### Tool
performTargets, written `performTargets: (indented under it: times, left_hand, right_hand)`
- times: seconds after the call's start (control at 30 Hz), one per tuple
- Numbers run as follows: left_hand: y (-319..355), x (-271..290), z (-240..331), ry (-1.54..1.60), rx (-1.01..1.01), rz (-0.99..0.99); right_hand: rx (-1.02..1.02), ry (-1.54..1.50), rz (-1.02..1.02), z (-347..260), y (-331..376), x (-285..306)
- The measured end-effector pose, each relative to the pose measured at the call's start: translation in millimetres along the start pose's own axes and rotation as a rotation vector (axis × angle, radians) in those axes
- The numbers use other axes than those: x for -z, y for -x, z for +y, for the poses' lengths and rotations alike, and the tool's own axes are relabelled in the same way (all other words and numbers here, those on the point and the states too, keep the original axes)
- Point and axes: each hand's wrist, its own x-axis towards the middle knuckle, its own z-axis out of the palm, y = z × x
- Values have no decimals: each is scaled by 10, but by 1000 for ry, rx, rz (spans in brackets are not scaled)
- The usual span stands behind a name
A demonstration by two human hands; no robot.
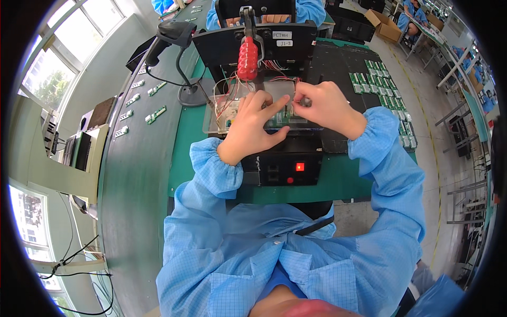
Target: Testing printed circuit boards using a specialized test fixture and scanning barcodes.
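Note:
A test fixture with a clear plastic bed [211, 126] stands in front of me, with thin red and white wires over it. My left hand [251, 126] lies over its left part, thumb and index finger spread apart around a green circuit board [279, 120] that is partly hidden. At the bed's right side, my right hand [330, 108] is closed in a pinch; whatever sits between its fingertips is too small to name. Above both hands hangs a toggle clamp with a red grip [247, 59], fixed to the raised black panel [293, 45].
Below the bed is a black box with a lit red switch [300, 167]. A barcode scanner [174, 34] stands on the left. Several small boards [156, 114] lie on the dark belt; rows of boards [377, 84] cover a black mat at right. Another person's hands [274, 19] show behind the panel.

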Motion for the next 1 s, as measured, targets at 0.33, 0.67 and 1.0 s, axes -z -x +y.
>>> performTargets:
  times: [0.33, 0.67, 1.0]
  left_hand:
    - [19, -13, -13, 13, 7, 7]
    - [19, -12, -14, 18, 0, 12]
    - [21, -17, -16, 17, 8, 7]
  right_hand:
    - [-58, -32, -25, 6, -4, 22]
    - [-61, -9, -24, -3, -1, 17]
    - [-50, -70, -14, -14, 1, -1]
